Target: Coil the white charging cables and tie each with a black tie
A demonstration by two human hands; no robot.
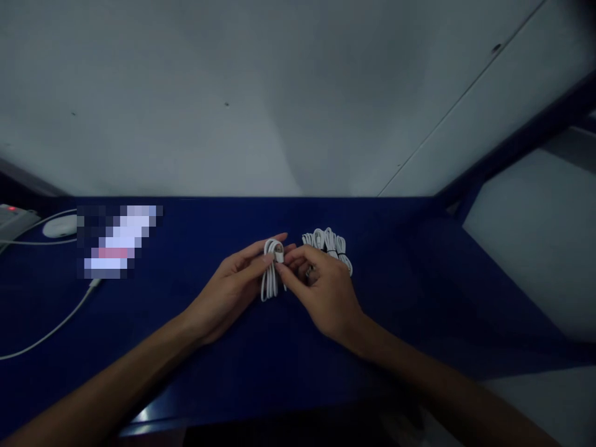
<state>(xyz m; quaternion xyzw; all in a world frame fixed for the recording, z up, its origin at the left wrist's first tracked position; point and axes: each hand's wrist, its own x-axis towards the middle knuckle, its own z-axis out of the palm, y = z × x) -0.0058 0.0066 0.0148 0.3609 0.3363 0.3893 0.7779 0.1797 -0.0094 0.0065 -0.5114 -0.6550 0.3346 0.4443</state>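
Note:
A coiled white cable point(270, 284) is held upright above the blue table, between my two hands. My left hand point(237, 276) is closed on it, thumb in front and fingers behind. Fingertips of my right hand point(328, 288) pinch the coil's right side, close to a connector end point(279, 254). Just behind my right hand lies a pile of bundled white cables point(329, 241), some with dark ties round them. My right hand and wrist hide part of that pile.
The blue table point(209, 230) meets a pale wall point(186, 124) at the back. At the left lie a blurred-out lit phone-like device point(118, 242) with a white cord point(65, 323), a white rounded object point(59, 226) and a power strip point(13, 217) with a red light.

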